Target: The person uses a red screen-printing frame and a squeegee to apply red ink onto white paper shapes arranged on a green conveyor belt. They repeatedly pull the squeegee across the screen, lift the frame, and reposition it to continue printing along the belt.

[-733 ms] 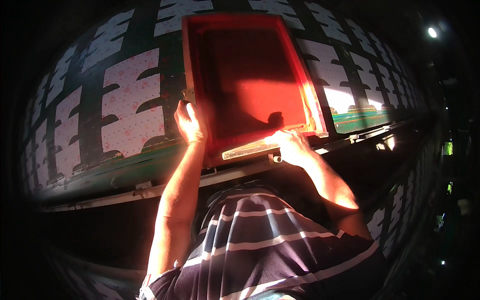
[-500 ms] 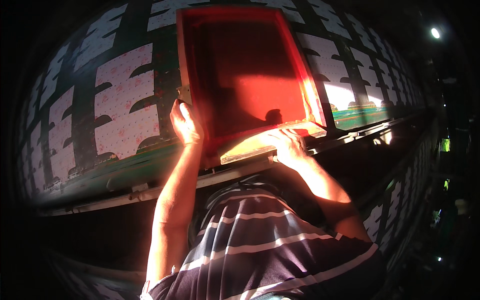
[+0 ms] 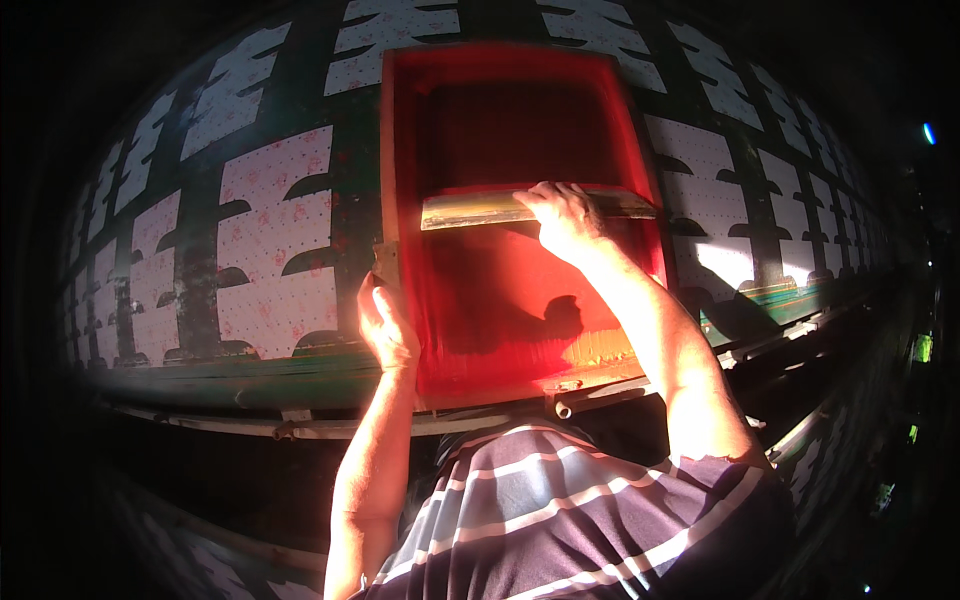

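Note:
A red screen-printing frame (image 3: 397,150) lies on the long green table in front of me. My right hand (image 3: 568,222) is closed over the top of a squeegee (image 3: 470,211), a wooden bar that spans the mesh about halfway up. My left hand (image 3: 388,325) rests at the frame's lower left side, closed about its edge by a small metal bracket (image 3: 386,262); some of its fingers are hidden. Red mesh (image 3: 480,290) shows below the squeegee, and shadows fall across it.
Pale cut pieces with small prints (image 3: 275,240) lie in rows on the green table (image 3: 200,372), left, right and beyond the frame. A metal rail (image 3: 240,424) with a pipe end (image 3: 563,410) runs along the near edge. Below it is deep shadow.
My right hand has pushed the squeegee from the near end of the frame to about its middle. My left hand stays at the frame's left side. The whole view has shifted slightly.

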A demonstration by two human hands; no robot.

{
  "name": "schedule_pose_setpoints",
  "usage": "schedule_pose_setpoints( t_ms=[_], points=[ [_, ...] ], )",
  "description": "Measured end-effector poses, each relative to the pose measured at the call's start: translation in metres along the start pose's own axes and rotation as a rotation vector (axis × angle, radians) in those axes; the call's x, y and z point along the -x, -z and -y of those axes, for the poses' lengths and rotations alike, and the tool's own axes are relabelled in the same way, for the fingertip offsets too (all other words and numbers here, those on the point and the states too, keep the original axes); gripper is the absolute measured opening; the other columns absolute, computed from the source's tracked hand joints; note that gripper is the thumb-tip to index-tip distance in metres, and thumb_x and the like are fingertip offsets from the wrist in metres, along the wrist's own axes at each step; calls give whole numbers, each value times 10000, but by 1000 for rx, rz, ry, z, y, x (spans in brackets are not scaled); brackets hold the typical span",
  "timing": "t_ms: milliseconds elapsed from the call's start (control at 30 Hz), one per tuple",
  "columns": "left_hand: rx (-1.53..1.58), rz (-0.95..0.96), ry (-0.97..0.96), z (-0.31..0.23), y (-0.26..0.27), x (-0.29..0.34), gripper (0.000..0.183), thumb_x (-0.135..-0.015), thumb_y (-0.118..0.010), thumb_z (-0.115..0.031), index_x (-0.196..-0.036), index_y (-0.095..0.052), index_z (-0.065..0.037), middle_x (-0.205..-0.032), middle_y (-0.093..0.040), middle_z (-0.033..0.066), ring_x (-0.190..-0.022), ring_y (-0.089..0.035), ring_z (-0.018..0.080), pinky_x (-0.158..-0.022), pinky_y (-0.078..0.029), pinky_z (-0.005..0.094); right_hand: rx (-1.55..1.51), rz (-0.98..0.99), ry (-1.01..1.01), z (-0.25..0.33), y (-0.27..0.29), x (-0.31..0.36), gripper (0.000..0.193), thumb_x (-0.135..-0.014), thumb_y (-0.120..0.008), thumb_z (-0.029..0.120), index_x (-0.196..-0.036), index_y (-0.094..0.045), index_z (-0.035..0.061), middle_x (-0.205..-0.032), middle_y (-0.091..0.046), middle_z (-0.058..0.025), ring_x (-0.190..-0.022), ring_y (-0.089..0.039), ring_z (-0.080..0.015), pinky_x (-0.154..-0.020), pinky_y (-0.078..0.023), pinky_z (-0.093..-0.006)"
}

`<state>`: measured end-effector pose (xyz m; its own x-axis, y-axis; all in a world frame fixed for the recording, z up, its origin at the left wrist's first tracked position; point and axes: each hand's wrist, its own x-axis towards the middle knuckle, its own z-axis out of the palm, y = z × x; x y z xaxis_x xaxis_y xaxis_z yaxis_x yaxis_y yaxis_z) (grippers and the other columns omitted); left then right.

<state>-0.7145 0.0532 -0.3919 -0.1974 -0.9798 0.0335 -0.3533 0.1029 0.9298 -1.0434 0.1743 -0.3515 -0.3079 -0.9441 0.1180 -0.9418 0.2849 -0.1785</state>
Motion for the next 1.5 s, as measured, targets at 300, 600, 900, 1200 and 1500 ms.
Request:
schedule_pose_setpoints(
  t_ms=[300, 600, 900, 1200, 1500],
  points=[
    [-95, -49, 14, -2, 2, 5, 622, -1199, -512, -552, -1477, -688, -25, -1390, -746, 154, -1309, -682, 266, -1163, -512, 420, 48, -185, 99, -88, -18, -170, 470, -945, -631, -1, -1342, -796, 189, -1201, -773, -104, -1147, -749, -337, -1021, -569, -502],
    [-216, -136, 39, 4, 3, 8, 465, -1221, -503, -399, -1289, -754, -14, -1160, -763, 139, -1069, -724, 284, -958, -571, 418, -194, 115, -49, -138, 12, -279, 607, -921, -557, -66, -1474, -732, 113, -1360, -779, -211, -1298, -720, -419, -1106, -571, -516],
    [-133, -113, 242, -6, -1, -1, 540, -1226, -513, -445, -946, -631, 1, -825, -590, 57, -781, -501, 166, -726, -475, 380, -117, 326, -23, -125, 48, -266, 497, -905, -616, 38, -1361, -787, 140, -1254, -815, -184, -1203, -755, -397, -1020, -590, -526],
    [-160, -132, 3, 19, -6, -11, 579, -1209, -523, -521, -901, -580, -33, -769, -507, -11, -695, -434, 119, -636, -412, 346, -83, 438, 19, -49, 61, -125, 526, -850, -617, -3, -1312, -797, 173, -1225, -821, -151, -1181, -759, -397, -1019, -600, -534],
    [-151, -16, 68, 28, -3, -19, 650, -1138, -597, -601, -1013, -697, 29, -895, -725, 165, -807, -661, 319, -782, -540, 497, -115, 294, 47, 56, 61, 84, 501, -860, -617, -21, -1274, -825, 171, -1126, -799, -141, -1122, -765, -385, -1005, -618, -528]
  ],
)
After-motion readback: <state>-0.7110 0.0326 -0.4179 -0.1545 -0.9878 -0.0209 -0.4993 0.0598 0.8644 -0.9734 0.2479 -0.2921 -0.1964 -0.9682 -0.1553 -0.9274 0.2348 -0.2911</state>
